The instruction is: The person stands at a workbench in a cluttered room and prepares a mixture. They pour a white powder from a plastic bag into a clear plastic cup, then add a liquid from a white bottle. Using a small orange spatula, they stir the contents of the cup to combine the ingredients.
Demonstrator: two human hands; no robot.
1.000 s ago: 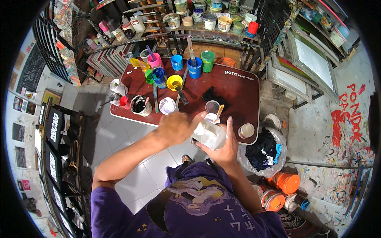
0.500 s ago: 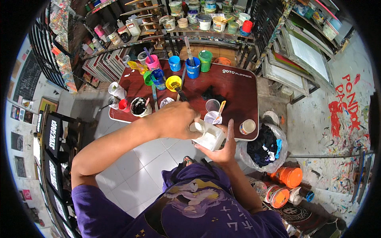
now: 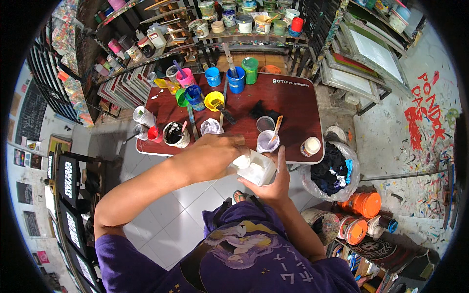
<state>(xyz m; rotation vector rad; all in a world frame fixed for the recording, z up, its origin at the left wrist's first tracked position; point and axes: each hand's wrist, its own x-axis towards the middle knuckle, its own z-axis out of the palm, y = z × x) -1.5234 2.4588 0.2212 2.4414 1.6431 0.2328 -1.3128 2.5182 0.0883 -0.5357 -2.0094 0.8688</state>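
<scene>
My right hand holds a white plastic bottle tilted over the near edge of the table, its fingers and thumb around the body. At the bottle's mouth end, my left hand is curled over the white cap; its fingertips are partly blurred and hidden. Just beyond the bottle stands a cup of pale lilac paint with an orange-tipped stick in it. A second pale tub sits behind my left hand.
The dark red table bears several paint cups, including a black-filled tub and a yellow cup. A small white-lidded jar stands near its right corner. To the right is a bag of dark rags; paint-laden shelves line the back.
My left hand has shifted slightly left and down at the cap, showing more of the pale tub behind it. The bottle stays in my right hand. The whole view has shifted a little.
</scene>
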